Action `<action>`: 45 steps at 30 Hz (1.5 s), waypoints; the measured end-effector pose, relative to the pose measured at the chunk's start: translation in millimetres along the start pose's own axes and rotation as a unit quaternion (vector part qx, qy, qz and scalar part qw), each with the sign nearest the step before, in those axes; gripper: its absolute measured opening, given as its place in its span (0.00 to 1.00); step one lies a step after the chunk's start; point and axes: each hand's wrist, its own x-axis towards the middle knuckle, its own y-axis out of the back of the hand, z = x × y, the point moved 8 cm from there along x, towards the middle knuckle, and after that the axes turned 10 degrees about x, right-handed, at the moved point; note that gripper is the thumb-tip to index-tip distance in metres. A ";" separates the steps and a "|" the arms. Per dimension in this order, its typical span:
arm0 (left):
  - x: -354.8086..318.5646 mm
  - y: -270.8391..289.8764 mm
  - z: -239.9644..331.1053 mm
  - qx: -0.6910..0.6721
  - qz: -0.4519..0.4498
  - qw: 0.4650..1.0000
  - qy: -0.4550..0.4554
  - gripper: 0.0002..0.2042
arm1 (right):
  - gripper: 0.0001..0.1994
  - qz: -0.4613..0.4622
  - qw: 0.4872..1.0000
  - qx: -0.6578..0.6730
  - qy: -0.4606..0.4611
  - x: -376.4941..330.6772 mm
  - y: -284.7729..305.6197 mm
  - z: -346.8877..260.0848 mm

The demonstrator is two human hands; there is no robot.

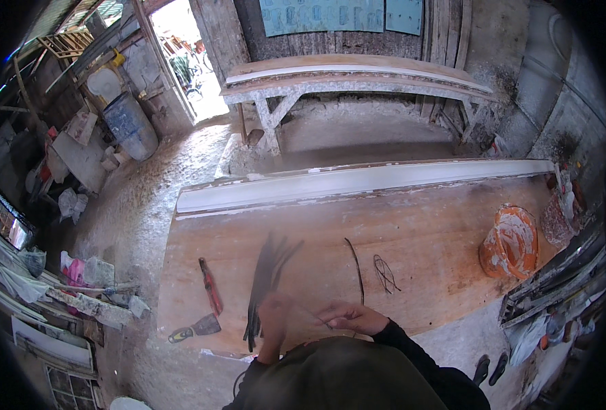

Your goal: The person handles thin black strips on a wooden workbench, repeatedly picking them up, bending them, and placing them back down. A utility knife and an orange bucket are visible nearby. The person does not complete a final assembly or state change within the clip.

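My left hand [274, 316] and my right hand [352, 318] are close together over the near edge of a wooden worktable [446, 253]. The right fingers are pinched, with a hint of something thin and dark at their tips. My left hand looks closed too, though a hazy blur hides what it grips. Beside it lies a bundle of black strips [263, 287], its far ends smeared by the haze. A single black strip [356, 268] and a loose loop of thin dark wire [385, 275] are beyond my right hand. Left of the bundle rest a red-handled tool [211, 288] and a scraper [195, 329].
A long white moulding [357, 180] runs along the table's far edge. An orange bucket [494, 251], smeared white, stands at the right end. Behind is a bench [344, 83] with another white strip. A blue barrel [131, 126] stands near the bright doorway.
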 end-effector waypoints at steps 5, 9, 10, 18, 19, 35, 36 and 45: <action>-8.0 -17.9 12.3 0.044 -0.047 0.993 -0.095 0.03 | 0.07 0.088 0.995 -0.018 0.030 -1.9 19.0 -1.7; -19.3 -33.1 27.7 0.033 -0.092 0.992 -0.085 0.02 | 0.03 0.204 0.971 -0.089 0.092 -5.2 43.7 -2.6; -22.7 -38.1 32.8 0.010 -0.112 0.991 -0.077 0.02 | 0.04 0.235 0.958 -0.122 0.111 -7.2 50.6 -2.6; -73.2 -83.2 67.9 0.015 -0.422 0.899 -0.120 0.05 | 0.03 0.392 0.827 -0.356 0.186 -19.3 70.0 -18.5; -83.0 -89.4 75.0 0.022 -0.473 0.871 -0.130 0.06 | 0.03 0.403 0.817 -0.368 0.186 -20.3 74.3 -16.6; -32.3 -33.6 33.0 0.064 -0.274 0.956 -0.087 0.04 | 0.07 0.260 0.941 -0.206 0.058 -12.9 87.2 22.5; -21.5 -24.4 36.3 0.079 -0.239 0.962 -0.107 0.03 | 0.08 0.232 0.949 -0.210 0.046 -15.0 86.4 25.6; 10.3 0.9 -5.5 0.053 -0.122 0.989 -0.063 0.02 | 0.09 0.132 0.958 -0.253 -0.017 -15.1 27.7 63.8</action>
